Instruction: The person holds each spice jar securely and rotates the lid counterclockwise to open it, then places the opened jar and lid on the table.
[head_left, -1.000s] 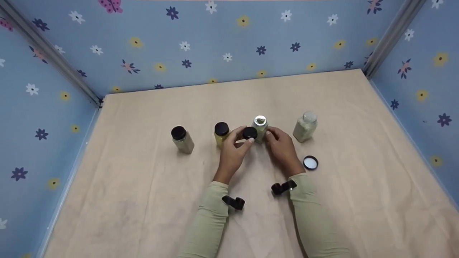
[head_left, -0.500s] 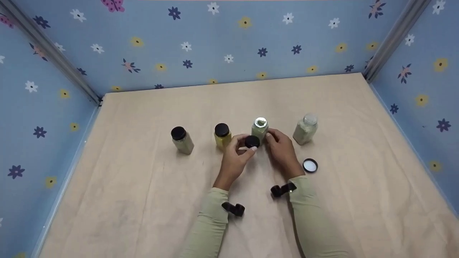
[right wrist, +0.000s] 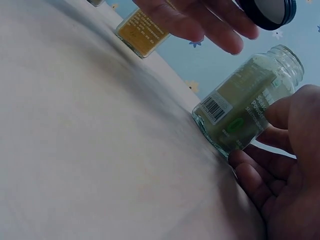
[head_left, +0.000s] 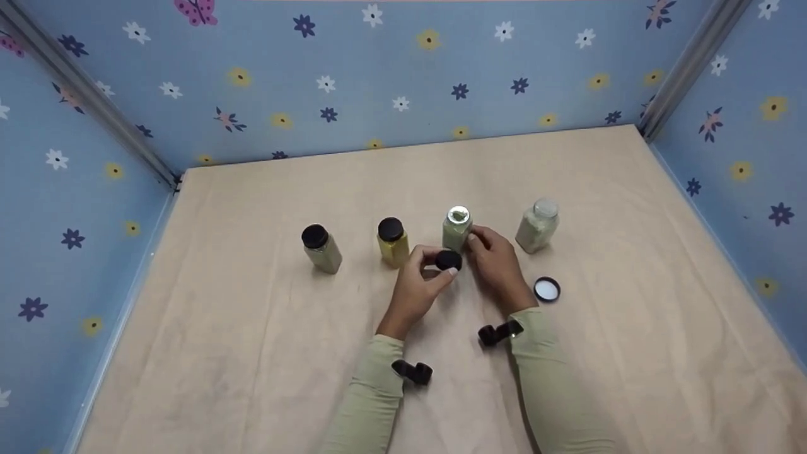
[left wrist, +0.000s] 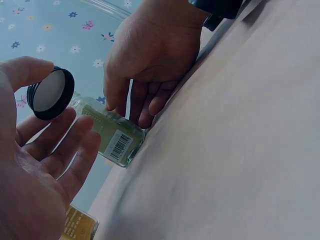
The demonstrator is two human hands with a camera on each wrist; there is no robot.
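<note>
Between thumb and finger, my left hand (head_left: 413, 290) pinches a black screw lid (head_left: 448, 260), held in the air in front of a glass spice jar. In the left wrist view the lid's pale lining (left wrist: 49, 91) shows. The jar (head_left: 456, 234) stands upright and lidless on the table, with green powder inside and a barcode label (right wrist: 216, 107). My right hand (head_left: 498, 265) grips this jar low on its right side, thumb and fingers against the glass. Some of the right fingers are hidden behind the jar in the head view.
Right of the hands stands another lidless jar (head_left: 537, 228) of pale green powder. A black lid (head_left: 546, 289) lies lining up nearer the front. To the left are a black-capped yellow jar (head_left: 393, 246) and a black-capped greenish jar (head_left: 324, 252). Flowered walls (head_left: 403, 69) enclose the cloth-covered table (head_left: 252, 353).
My left hand has drawn the black lid away from the jar's mouth, toward the front and slightly right. The right hand stays at the jar, which has not moved.
</note>
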